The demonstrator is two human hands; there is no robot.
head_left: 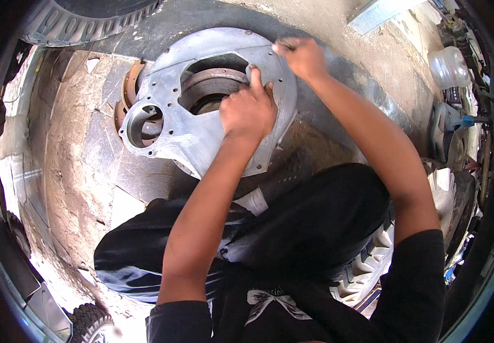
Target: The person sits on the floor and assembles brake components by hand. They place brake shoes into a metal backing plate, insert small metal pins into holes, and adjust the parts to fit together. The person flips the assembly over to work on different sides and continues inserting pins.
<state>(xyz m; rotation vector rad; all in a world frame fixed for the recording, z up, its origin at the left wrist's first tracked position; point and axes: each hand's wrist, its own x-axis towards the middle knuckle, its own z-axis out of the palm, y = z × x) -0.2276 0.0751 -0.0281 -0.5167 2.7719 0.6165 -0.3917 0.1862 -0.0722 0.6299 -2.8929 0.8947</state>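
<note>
A large grey metal bell housing (201, 134) lies before me, with a wide opening and a round side hole. My left hand (249, 111) rests on it beside the opening, its index finger stretched away from me. The other fingers curl over the opening's edge and are partly hidden. At the far right rim is my right hand (304, 57), fingers closed and slightly blurred. Something small and dark shows at its fingertips, too unclear to name. Inside the opening a rusty round part (212, 86) is visible.
Rusty curved metal pieces (130, 86) lie left of the housing. A big tyre (87, 23) stands at the far left. To the right are a clear plastic bottle (449, 67) and a grey tool with a blue part (450, 123). A metal beam (381, 14) reaches in far right.
</note>
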